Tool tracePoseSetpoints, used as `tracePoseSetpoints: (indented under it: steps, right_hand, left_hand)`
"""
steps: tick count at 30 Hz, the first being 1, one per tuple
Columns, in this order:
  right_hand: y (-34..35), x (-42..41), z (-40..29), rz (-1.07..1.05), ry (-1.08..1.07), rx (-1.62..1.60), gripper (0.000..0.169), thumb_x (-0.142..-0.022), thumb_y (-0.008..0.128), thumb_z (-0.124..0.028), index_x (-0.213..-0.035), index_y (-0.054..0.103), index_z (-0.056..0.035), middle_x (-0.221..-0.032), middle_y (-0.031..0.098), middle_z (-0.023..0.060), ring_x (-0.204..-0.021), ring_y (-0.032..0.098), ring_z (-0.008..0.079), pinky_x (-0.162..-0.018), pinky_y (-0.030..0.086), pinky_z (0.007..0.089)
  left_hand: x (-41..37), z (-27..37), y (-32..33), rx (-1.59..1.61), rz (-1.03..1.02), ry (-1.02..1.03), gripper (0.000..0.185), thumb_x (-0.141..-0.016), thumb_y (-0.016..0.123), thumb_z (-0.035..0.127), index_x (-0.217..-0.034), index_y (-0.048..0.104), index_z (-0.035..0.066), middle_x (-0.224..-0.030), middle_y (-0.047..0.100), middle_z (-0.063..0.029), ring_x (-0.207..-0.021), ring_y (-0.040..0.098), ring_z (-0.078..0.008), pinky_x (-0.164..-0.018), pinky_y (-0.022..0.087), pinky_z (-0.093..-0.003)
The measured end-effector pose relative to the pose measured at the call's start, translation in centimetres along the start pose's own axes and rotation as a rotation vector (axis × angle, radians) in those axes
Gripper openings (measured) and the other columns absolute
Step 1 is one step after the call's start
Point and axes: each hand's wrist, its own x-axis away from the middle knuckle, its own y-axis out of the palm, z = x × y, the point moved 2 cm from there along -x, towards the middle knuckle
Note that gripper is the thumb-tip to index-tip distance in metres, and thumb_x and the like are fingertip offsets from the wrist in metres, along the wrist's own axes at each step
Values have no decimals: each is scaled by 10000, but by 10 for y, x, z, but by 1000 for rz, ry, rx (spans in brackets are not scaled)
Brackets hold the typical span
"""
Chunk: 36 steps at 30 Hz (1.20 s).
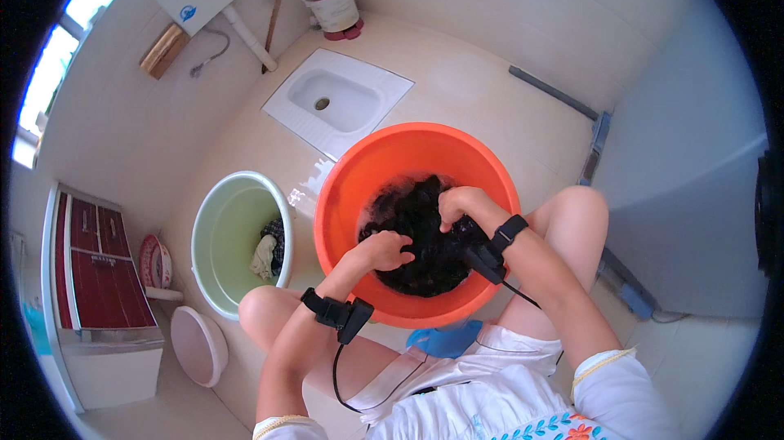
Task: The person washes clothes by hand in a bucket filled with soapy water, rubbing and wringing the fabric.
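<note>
Dark wet clothing (422, 268) lies in water with some foam inside a large orange plastic basin (410, 146) in front of me. My left hand (387, 250) is over the near left part of the cloth, its fingers spread and nothing visible between them. Farther to the right, my right hand (459, 206) points down at the cloth with bent fingers. Whether those fingers grip the fabric is hidden by the hand. Each wrist wears a black strap with a small device and a cable.
A pale green bucket (223, 244) holding a light cloth (263, 256) and a dark patterned one stands left of the basin. A squat toilet (337, 97) lies beyond. A lidded white bucket (334, 5), pink basin (199, 348), dark red cabinet (101, 250) and grey panel (686, 195) surround the floor.
</note>
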Motion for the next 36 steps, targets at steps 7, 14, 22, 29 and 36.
tracePoseSetpoints:
  steps: [7, 14, 22, 29, 36]
  right_hand:
    - [9, -104, -12, 694, -107, -527, 592, -639, 647, -402, -1031, 518, 22, -1049, 508, 247, -991, 497, 326, -836, 407, 382]
    - [61, -129, -28, 179, -57, -261, 716, -592, 684, -381, -1168, 422, -47, -1148, 460, 172, -1061, 432, 307, -874, 375, 376]
    - [11, -26, -7, 317, -245, -269, 291, -613, 684, -106, -859, 543, -39, -821, 571, 138, -784, 545, 247, -651, 427, 344]
    - [-18, 72, -38, 496, -666, -564, 123, -666, 578, 22, -777, 540, -15, -679, 554, 57, -683, 534, 116, -591, 420, 277]
    - [-48, 102, -12, 550, -762, -1113, 174, -744, 522, 8, -918, 525, 10, -857, 556, 21, -799, 508, 88, -731, 412, 226]
  left_hand:
    - [30, -2, -56, 81, 427, -114, 365, -775, 503, 253, -1077, 489, 49, -925, 552, -193, -884, 525, -333, -764, 422, -402]
    - [35, -22, -64, 72, 451, -170, 327, -759, 521, 241, -1005, 517, 25, -849, 573, -179, -836, 541, -327, -716, 434, -412]
    - [4, -36, -41, 85, 295, -239, 414, -753, 541, 291, -1094, 489, 61, -938, 567, -181, -899, 530, -324, -761, 431, -401]
    - [-29, -53, 0, 349, 278, -74, 594, -731, 516, 136, -1262, 256, 70, -1089, 486, -220, -1028, 457, -331, -843, 378, -368]
    - [-9, -34, -21, 1089, 276, 208, 319, -725, 510, 12, -1041, 485, 42, -948, 551, -45, -839, 519, -170, -787, 390, -272]
